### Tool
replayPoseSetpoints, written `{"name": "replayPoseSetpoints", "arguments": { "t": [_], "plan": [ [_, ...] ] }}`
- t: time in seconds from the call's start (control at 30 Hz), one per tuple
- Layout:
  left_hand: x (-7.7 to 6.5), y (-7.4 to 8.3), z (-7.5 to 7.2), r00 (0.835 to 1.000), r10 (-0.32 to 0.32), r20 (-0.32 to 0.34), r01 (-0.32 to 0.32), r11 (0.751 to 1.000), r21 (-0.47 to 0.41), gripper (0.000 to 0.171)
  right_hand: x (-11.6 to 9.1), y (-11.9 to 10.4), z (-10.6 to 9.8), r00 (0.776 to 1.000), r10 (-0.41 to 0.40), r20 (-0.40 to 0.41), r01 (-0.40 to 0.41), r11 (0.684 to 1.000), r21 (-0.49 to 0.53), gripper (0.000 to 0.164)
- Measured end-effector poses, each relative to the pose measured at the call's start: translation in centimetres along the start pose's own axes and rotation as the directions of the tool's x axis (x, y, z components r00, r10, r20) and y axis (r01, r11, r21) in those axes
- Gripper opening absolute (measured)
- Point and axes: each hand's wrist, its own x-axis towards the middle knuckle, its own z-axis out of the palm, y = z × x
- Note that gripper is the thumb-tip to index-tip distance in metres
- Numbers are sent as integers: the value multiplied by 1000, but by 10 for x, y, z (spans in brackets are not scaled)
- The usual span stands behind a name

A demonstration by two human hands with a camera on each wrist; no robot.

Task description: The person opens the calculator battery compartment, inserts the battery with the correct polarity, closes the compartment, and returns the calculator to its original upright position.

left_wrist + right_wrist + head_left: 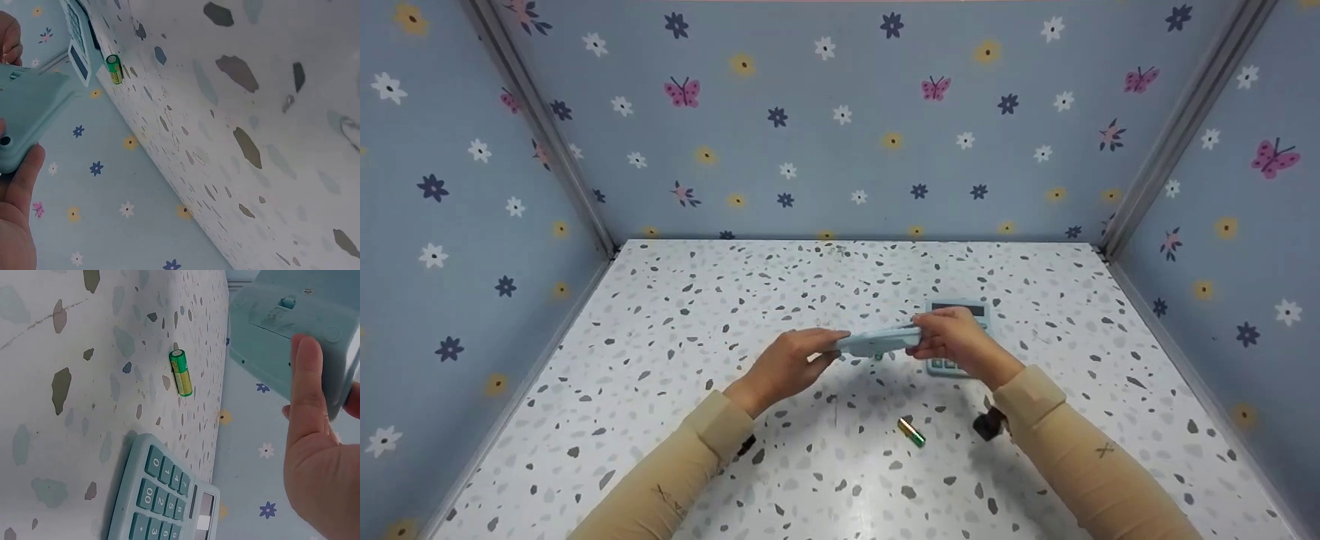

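Both hands hold a light blue plastic device [881,341] above the table, seen nearly edge-on in the head view. My left hand [787,367] grips its left end between fingers and thumb; my right hand [960,341] pinches the right end. In the right wrist view the device's underside [270,332] shows a cover seam, a small latch opening and screw holes, with straight fingers [308,377] lying against it. Its front face is hidden. A green and gold battery [911,432] lies on the table nearer the body.
A light blue calculator [949,367] lies keys up behind the right hand, which partly covers it. The speckled table [735,285] is bounded by flowered panels [840,142] at the back and sides. Small black pieces [988,424] show beside the sleeves.
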Motion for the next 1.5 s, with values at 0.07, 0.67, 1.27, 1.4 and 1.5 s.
{"name": "replayPoseSetpoints", "arguments": {
  "t": [0.07, 0.67, 1.27, 1.4, 1.5],
  "plan": [
    [1, 2, -1, 997, -78, 16, 80, 993, -87, 35, 0, 0, -1, 1000, -6, -6, 6, 1000, 25, 34],
    [7, 3, -9, 813, -554, 177, 515, 545, -661, 51, -6, -7, -9, 977, -211, -32, 210, 977, -28, 12],
    [9, 5, 7, 782, -580, 228, 478, 323, -817, 53, -6, -4, 3, 970, -241, 26, 231, 952, 202, 16],
    [12, 5, 8, 769, -594, 234, 490, 314, -813, 53, -6, -6, 5, 968, -251, 26, 238, 941, 241, 13],
    [14, 5, 9, 763, -601, 238, 492, 301, -817, 59, -7, -6, 6, 964, -264, 31, 248, 936, 249, 12]
  ]
}}
